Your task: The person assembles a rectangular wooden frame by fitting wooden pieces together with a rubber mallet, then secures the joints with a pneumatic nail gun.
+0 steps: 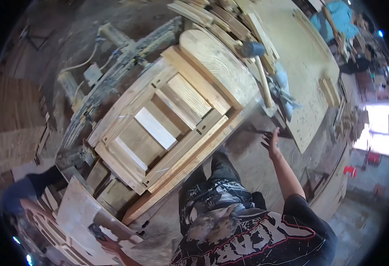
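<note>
My right hand (pixel 272 142) is raised beside the workbench, its fingers apart and nothing in them. At the lower left my left hand (pixel 109 244) has its fingers around a small dark object (pixel 96 230), over a pale board (pixel 77 213). Between the hands, a slatted wooden frame (pixel 154 128) lies tilted on the bench; one slat (pixel 155 127) is lighter than the others. A mallet (pixel 253 49) with a dark head lies near the top, beyond my right hand. A rounded wooden board (pixel 216 62) sits beside the frame.
A large sheet (pixel 309 57) with wood strips is at the upper right. Clamping machinery (pixel 119 57) runs along the bench's far side. One person (pixel 15 195) works at the far left, another (pixel 340 20) at the upper right. Wooden panels (pixel 12 115) stand at left.
</note>
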Demonstrator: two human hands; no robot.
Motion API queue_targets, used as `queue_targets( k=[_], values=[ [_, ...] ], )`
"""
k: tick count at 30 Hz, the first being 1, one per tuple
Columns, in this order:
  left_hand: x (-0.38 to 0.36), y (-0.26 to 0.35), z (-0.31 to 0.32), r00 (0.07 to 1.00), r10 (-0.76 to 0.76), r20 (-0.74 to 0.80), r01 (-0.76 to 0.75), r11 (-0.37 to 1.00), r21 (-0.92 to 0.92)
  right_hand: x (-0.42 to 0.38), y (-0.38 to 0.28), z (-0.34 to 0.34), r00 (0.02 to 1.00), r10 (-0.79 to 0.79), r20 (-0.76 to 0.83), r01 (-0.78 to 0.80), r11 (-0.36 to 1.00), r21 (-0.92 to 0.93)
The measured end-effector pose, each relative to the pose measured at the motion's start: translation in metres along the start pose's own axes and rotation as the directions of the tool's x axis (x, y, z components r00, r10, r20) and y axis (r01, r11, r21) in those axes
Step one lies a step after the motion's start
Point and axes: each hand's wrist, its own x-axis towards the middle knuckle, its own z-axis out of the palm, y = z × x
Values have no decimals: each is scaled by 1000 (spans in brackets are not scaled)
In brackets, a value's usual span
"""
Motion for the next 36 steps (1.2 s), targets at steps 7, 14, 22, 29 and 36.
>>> queue_targets(
  k=[7,14,22,29,36],
  values=[
    [-136,-18,69,851,-360,-381,445,881,162,46,-59,12,992,-63,106,60,998,32],
    [-127,119,152,843,-448,-297,416,894,-169,39,-65,49,999,-5,44,0,992,125],
    [-42,331,149,948,-262,-180,136,846,-516,49,-66,59,990,-8,-140,19,997,77],
    [-14,367,127,988,-37,-148,-57,809,-585,52,-55,64,991,-99,92,59,928,368],
    [-6,388,112,987,135,-89,-160,749,-643,0,-44,74,976,-107,191,96,993,69]
  ],
)
